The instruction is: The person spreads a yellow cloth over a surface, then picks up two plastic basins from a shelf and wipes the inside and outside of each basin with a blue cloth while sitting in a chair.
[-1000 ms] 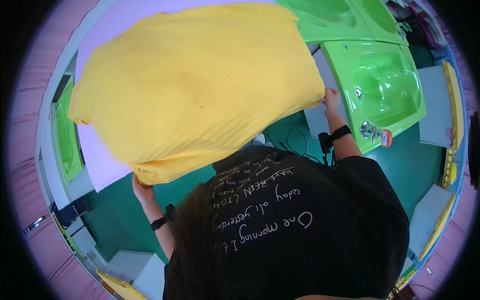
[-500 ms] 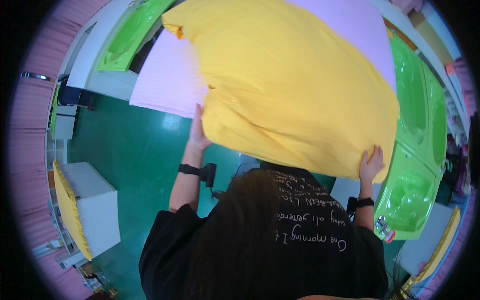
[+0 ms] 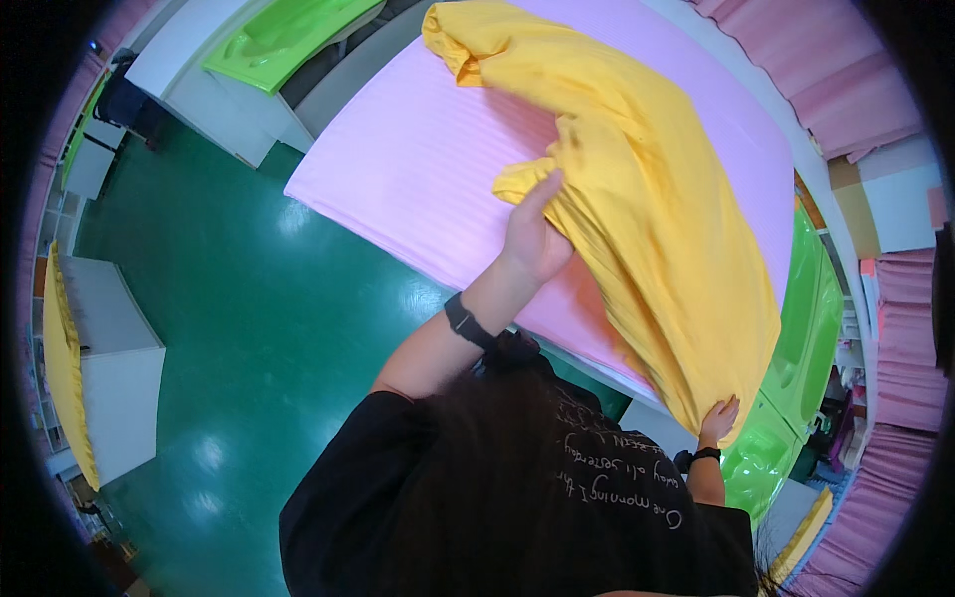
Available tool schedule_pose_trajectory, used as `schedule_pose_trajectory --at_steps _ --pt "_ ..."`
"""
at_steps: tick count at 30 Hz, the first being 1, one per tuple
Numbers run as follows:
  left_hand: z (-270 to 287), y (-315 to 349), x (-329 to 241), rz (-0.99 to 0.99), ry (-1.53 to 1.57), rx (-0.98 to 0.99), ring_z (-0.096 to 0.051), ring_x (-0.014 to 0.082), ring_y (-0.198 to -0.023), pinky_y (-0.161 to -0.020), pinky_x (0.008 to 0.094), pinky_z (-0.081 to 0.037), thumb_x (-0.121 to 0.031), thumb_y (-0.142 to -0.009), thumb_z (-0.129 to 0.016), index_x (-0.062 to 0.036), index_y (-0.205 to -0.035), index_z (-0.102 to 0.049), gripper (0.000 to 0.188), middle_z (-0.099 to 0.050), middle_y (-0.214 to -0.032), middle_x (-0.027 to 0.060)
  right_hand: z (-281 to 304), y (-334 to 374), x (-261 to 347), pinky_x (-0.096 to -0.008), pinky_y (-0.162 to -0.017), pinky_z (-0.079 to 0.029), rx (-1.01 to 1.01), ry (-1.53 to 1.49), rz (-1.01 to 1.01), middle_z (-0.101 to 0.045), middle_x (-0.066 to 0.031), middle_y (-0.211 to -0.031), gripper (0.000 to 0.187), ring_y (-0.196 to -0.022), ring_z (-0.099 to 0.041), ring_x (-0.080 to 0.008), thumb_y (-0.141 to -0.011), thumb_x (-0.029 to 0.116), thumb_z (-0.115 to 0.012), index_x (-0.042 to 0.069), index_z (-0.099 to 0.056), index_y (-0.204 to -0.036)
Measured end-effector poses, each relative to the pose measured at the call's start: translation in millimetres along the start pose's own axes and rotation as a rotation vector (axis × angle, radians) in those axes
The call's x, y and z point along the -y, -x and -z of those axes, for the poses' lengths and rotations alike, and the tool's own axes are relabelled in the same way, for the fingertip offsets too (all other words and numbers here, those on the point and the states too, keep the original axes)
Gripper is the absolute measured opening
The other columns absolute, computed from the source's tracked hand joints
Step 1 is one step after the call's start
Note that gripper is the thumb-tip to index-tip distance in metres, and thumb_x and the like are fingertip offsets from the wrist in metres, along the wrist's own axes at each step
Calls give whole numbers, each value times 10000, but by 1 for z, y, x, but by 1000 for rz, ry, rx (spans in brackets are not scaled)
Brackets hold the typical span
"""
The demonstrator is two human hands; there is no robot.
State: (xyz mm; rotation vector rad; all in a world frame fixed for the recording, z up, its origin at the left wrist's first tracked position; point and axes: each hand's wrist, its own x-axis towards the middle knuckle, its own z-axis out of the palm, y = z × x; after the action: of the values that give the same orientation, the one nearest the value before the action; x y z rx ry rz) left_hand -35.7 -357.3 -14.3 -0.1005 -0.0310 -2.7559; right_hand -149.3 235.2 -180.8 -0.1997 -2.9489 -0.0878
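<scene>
A large yellow bed cover lies bunched in a long curve across a bed with a pink-lilac sheet. My left hand grips the cover's near-left edge over the middle of the bed, and a loose yellow flap sticks out beside the fingers. At the bed's near right corner, my right hand holds the lower end of the cover. Both wrists wear black bands. The cover's far left end is folded over on itself.
Bright green tubs adjoin the bed's right side. Another green tub is set in a white unit at the far left. A white cabinet with a yellow pad stands on the green floor. Pink curtains hang at the right.
My left hand has moved right and inward over the bed, drawing the cover's left edge along. The cover has gone from spread wide to bunched, uncovering more pink sheet. My right hand keeps its corner.
</scene>
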Motion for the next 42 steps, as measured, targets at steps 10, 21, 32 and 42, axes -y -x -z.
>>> schedule_pose_trajectory --at_steps 10,21,32,42 --pt "51 84 -129 -21 -1918 242 -477 300 -1147 -995 410 -334 -234 -833 -569 -74 -1153 -555 357 -502 -1241 131 2 -2 3 -411 -1021 -283 -81 -11 25 -388 -125 -1360 459 -1253 -355 -295 -919 320 -364 86 -391 -1314" --pt "105 79 -171 238 -741 -415 -477 293 -1153 -983 442 -381 -307 -956 -343 -53 -1343 -312 464 -385 -1327 183 3 0 1 -416 -1012 -294 -64 -26 -16 -393 -140 -1356 466 -1239 -371 -305 -897 292 -385 68 -401 -1305" --pt "74 10 -64 549 -607 -168 -485 228 -1161 -971 386 -407 -361 -952 -370 -50 -1312 -382 475 -462 -1303 126 5 5 0 -388 -992 -333 -137 -39 16 -445 -162 -1302 445 -1191 -424 -324 -893 272 -423 34 -428 -1269" --pt "71 17 -55 752 -579 -270 -547 208 -1082 -919 359 -452 -318 -930 -456 -35 -1268 -445 441 -523 -1242 116 12 12 11 -414 -1023 -274 -120 -68 -49 -406 -135 -1349 450 -1242 -371 -304 -881 288 -445 62 -436 -1270"
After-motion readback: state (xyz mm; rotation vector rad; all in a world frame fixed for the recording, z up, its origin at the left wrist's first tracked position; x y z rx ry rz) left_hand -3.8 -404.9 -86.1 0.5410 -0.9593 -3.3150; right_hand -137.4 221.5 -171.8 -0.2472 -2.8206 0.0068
